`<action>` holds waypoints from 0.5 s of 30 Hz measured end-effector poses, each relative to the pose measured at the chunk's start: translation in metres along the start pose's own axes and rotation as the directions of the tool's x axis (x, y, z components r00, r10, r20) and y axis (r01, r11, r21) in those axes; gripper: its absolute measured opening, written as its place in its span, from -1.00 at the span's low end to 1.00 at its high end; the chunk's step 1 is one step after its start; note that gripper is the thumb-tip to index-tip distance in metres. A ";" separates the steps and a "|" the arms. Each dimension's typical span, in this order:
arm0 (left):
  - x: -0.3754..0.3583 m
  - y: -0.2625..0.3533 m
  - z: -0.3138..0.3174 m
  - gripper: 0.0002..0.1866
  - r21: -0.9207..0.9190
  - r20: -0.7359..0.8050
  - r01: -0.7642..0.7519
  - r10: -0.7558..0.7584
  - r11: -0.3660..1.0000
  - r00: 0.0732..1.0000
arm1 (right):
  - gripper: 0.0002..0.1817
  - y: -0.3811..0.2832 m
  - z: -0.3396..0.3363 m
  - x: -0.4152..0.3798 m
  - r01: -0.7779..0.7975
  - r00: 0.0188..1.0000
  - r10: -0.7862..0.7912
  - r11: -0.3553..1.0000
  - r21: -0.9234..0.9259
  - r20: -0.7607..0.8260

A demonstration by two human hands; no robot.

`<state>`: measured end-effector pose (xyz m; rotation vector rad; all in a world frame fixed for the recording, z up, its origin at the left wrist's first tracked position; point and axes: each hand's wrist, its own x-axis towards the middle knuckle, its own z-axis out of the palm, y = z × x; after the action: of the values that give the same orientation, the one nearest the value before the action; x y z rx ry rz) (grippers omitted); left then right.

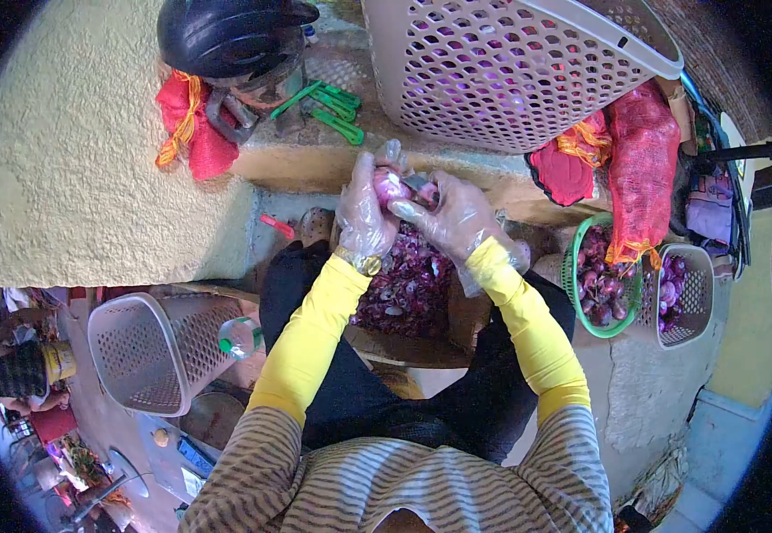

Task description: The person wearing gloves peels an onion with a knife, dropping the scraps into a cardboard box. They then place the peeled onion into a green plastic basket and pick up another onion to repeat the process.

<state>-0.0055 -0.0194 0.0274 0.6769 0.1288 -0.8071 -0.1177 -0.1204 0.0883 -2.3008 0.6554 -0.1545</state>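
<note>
My left hand (pixel 368 209), in a clear plastic glove, is closed around a red onion (pixel 389 186). My right hand (pixel 457 218), gloved the same way, meets it from the right with its fingers curled round a small knife (pixel 416 181). Only a short, dark part of the blade shows, against the onion; the handle is hidden in my fingers. Another bit of purple onion or skin shows by the right fingers. Beneath both hands, between my legs, a cardboard box (pixel 404 348) holds a heap of purple onion skins (pixel 402 289).
A large perforated basket (pixel 501 80) of onions stands ahead. Green-handled tools (pixel 337 115) lie on the ledge near a black helmet (pixel 226 35). On the right are a green basket (pixel 571 284) of onions and a red mesh sack (pixel 644 169). Another basket (pixel 137 351) tilts at left.
</note>
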 end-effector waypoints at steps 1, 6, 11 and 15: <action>0.001 -0.002 -0.001 -0.61 0.001 0.000 0.000 0.000 1.000 1.000 | -0.26 0.000 0.001 0.000 0.012 1.000 -0.012 1.000 -0.002 -0.004; -0.001 -0.006 0.003 -0.51 0.077 0.031 -0.025 0.023 0.997 0.999 | -0.26 0.009 0.010 0.003 0.025 1.000 -0.025 1.000 0.017 -0.017; -0.004 -0.005 0.007 -0.51 0.088 0.061 -0.085 0.080 0.992 0.995 | -0.27 0.013 0.014 0.005 0.021 0.999 -0.020 1.000 0.016 -0.040; 0.004 -0.008 -0.005 -0.50 0.107 0.127 -0.106 0.092 0.989 0.988 | -0.27 0.009 0.013 0.004 0.046 0.997 -0.043 0.998 0.035 -0.065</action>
<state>-0.0074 -0.0226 0.0182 0.7333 -0.0612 -0.7615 -0.1146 -0.1198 0.0720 -2.2846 0.6291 -0.2602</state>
